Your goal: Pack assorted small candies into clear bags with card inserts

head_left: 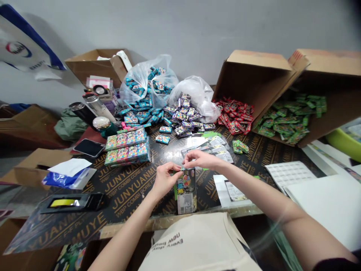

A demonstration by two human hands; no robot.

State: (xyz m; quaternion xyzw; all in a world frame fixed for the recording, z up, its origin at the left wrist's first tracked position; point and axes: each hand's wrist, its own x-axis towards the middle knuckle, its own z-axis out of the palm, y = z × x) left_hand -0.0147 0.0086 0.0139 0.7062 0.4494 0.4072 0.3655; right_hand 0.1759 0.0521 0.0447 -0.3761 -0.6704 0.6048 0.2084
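My left hand (165, 180) and my right hand (199, 159) meet over the table's middle, both pinching the top edge of a clear packet (186, 191) filled with small colourful packs. The packet hangs upright from my fingers, its lower end near the table's front edge. Just behind my hands lies a fan of flat clear bags (210, 147). To the left stand two stacked filled packets (127, 146). Loose blue packs (141, 109), purple packs (184, 116) and red packs (234, 114) lie in heaps at the back.
Two tipped cardboard boxes (255, 81) at back right hold red and green packs (284, 118). Flasks (94, 107), a phone (89, 147) and a tape dispenser (73, 202) sit left. White sheets (290, 173) lie right. A beige tote bag (197, 241) is below the table edge.
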